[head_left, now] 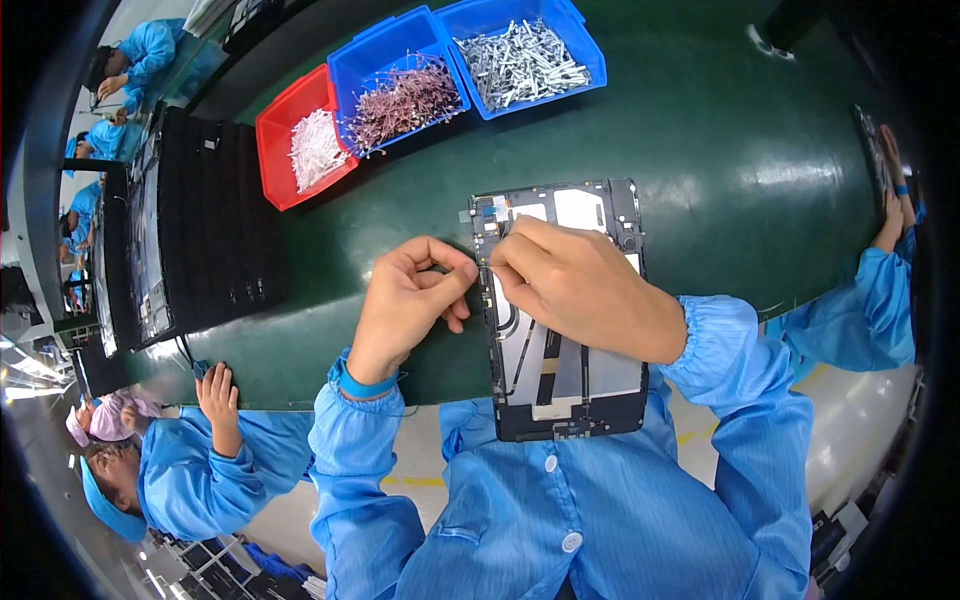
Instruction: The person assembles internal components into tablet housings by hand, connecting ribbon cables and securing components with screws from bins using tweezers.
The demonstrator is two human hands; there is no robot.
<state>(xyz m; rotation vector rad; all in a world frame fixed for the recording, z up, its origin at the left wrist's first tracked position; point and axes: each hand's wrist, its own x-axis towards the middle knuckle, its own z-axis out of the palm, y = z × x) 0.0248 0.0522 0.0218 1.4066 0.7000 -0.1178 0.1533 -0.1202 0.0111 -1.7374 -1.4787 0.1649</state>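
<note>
1. A green counter carries everything.
2. Three open bins stand in a row at its far side, touching one another: a red bin of white parts, a blue bin of brownish wire pieces, and a second blue bin of silver metal parts.
3. A black tray stack sits at the left.
4. A co-worker's hand rests on the near left edge; another co-worker's sleeve lies at the right.

No packages, labels, signs or lit screens can be made out on the bench.
</note>
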